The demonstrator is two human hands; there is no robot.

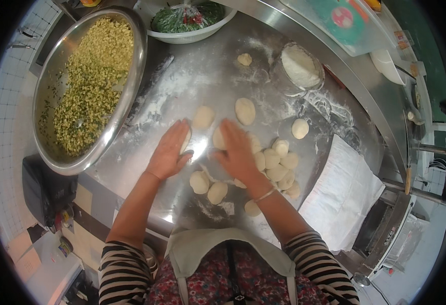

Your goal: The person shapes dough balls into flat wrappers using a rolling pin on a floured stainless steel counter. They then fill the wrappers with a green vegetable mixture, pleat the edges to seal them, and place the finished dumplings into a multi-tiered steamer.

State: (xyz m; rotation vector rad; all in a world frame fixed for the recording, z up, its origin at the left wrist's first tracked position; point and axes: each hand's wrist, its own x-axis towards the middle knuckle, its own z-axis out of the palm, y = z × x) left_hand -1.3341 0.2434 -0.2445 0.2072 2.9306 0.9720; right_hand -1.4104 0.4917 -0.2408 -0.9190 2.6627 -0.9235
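My left hand point(169, 150) lies flat over a dough piece point(186, 140), whose edge shows at the fingers. Under my right hand point(236, 150) is another dough piece point(218, 138), partly covered by the fingers. Both palms face down, the thumbs pointing toward each other. Between and beyond the hands sit a flattened dough round point(203, 117) and an oval one point(245, 111). Several dough pieces point(277, 172) cluster to the right of my right wrist. Two more point(199, 182) rest nearer my body. A single dough ball point(300, 128) sits apart at the right.
A large steel bowl of chopped yellow-green filling point(93, 95) stands at the left. Behind are a white basin with bagged greens point(188, 36) and a bowl of flour point(301, 66). A white cloth point(341, 194) covers the right side. Loose flour dusts the steel worktop point(207, 76).
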